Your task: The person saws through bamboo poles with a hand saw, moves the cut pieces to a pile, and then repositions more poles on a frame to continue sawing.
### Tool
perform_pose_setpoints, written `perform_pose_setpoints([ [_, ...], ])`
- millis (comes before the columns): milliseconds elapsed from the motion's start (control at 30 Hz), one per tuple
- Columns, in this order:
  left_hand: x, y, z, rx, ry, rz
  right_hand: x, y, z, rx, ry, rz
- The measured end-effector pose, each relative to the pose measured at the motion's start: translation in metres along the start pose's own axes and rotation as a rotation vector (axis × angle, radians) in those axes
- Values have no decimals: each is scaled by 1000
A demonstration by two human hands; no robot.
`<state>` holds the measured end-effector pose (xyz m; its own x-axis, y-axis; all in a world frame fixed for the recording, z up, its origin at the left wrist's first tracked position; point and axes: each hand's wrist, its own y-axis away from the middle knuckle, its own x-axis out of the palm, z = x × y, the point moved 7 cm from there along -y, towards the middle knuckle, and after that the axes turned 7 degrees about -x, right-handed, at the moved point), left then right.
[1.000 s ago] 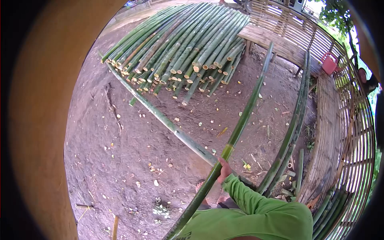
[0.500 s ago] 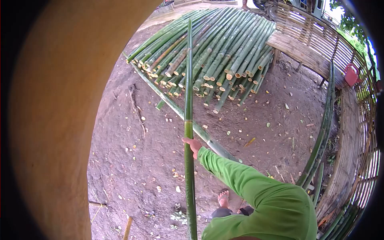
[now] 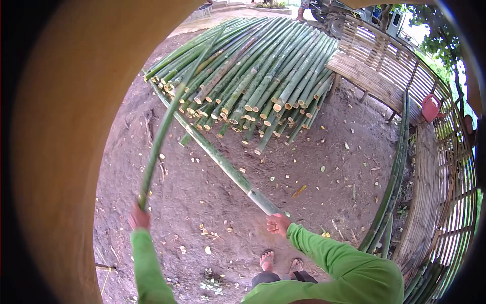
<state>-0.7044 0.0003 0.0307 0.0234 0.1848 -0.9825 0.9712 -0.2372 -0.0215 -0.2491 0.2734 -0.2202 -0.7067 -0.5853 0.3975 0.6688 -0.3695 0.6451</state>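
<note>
A long green bamboo pole (image 3: 163, 133) slants up and away from my left hand (image 3: 139, 218), which is closed around its near end at the lower left. The pole's far end overlaps the bamboo pile in this view and is slightly blurred. My right hand (image 3: 278, 224) has its fingers curled. It overlaps the near end of a second bamboo pole (image 3: 223, 163) that lies diagonally on the ground, and I cannot tell whether the fingers grip anything. Both my sleeves are green, and my feet (image 3: 267, 260) show below.
A large pile of cut bamboo poles (image 3: 263, 76) lies ahead. On the right, a slatted bamboo bench (image 3: 425, 187) and fence curve round, with long poles (image 3: 392, 187) leaning along them. A red chair-like object (image 3: 431, 108) stands there. A brown curved surface (image 3: 61, 152) blocks the left.
The bamboo pole has swung from upright in my right hand to a slant at the left, now held by my left hand, which has come into view. My right hand is off it, lower and rightward.
</note>
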Motion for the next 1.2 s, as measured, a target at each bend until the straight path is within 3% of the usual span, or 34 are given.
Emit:
perform_pose_setpoints([
  [67, -90, -74, -85, 123, 113, -539, -14, 9, -21, 22, 124, -39],
  [100, -124, -81, -133, 66, 111, -598, -17, 9, -22, 13, 214, -13],
  [133, -140, -87, -173, 142, 163, -640, -20, 11, -26, 8, 300, 14],
  [200, -133, -82, -230, 291, 303, -595, -41, 8, -45, -229, 319, 9],
  [233, -108, -73, -246, 374, 404, -479, -51, 8, -58, -351, 322, 8],
  [300, -26, -38, -267, 582, 567, -347, -81, 28, -80, -636, 667, -9],
  [333, 32, -13, -273, 595, 551, -19, -96, 44, -79, -614, 733, -94],
  [367, 70, 39, -275, 731, 555, 72, -112, 61, -79, -586, 795, -178],
  [400, 128, 78, -262, 655, 404, 299, -129, 92, -74, -389, 739, -326],
  [467, 188, 184, -235, 631, 206, 605, -170, 124, -81, -451, 1296, -286],
  [533, 253, 274, -198, 641, 12, 957, -215, 208, -74, -188, 1023, -772],
  [600, 272, 362, -182, 842, 56, 1073, -251, 254, -84, -209, 1017, -875],
  [667, 241, 445, -203, 1071, 35, 1256, -289, 275, -115, -239, 866, -959],
  [767, 270, 539, -214, 1307, -171, 1345, -302, 305, -141, -282, 804, -1016],
  [833, 258, 582, -240, 1378, 25, 1391, -305, 306, -171, -194, 717, -934],
  [867, 266, 602, -252, 1415, 28, 1404, -313, 302, -203, -357, 532, -957],
  [900, 272, 619, -266, 1446, 37, 1411, -292, 324, -194, -238, 599, -899],
  [933, 269, 632, -289, 1390, 28, 1394, -267, 347, -164, -126, 667, -825],
  [1000, 290, 656, -301, 1273, 47, 1343, -247, 378, -167, -135, 561, -796],
  [1067, 352, 677, -306, 1159, 99, 1273, -254, 396, -209, -114, 646, -841],
  [1167, 330, 722, -315, 1135, -338, 1359, -263, 437, -263, -77, 575, -891],
  [1200, 343, 736, -302, 1107, -299, 1348, -264, 454, -278, -43, 558, -926],
])
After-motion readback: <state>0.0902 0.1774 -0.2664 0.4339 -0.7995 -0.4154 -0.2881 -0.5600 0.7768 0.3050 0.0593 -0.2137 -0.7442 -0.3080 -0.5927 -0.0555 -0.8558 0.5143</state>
